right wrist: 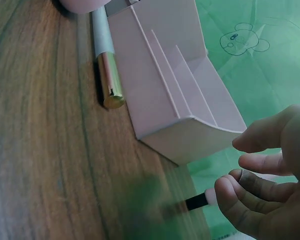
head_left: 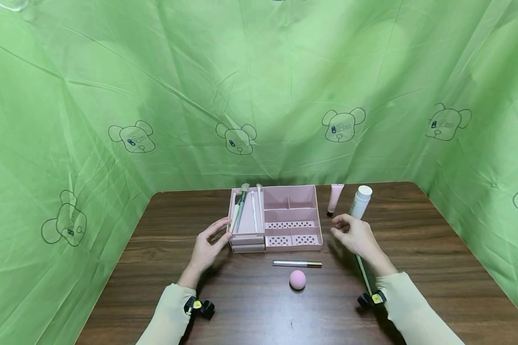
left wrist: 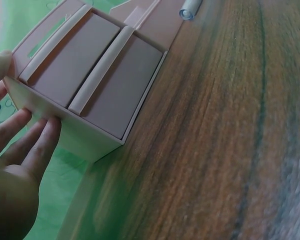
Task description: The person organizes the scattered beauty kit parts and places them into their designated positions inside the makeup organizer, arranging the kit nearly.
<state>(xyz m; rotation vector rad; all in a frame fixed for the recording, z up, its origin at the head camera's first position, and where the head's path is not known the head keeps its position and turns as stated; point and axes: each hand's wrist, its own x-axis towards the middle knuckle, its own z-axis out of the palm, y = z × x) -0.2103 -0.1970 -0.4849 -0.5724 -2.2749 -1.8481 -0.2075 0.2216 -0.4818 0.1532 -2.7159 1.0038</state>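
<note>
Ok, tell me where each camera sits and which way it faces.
Head: worn on the head, looking forward and down at the pink plastic organizer; left hand, right hand and pale sleeves show.
Left wrist: worn there, facing the organizer's drawer fronts; left hand shows.
Right wrist: worn there, facing the organizer's side wall; right hand shows.
Both wrist views share the organizer and brown wood-grain table.
</note>
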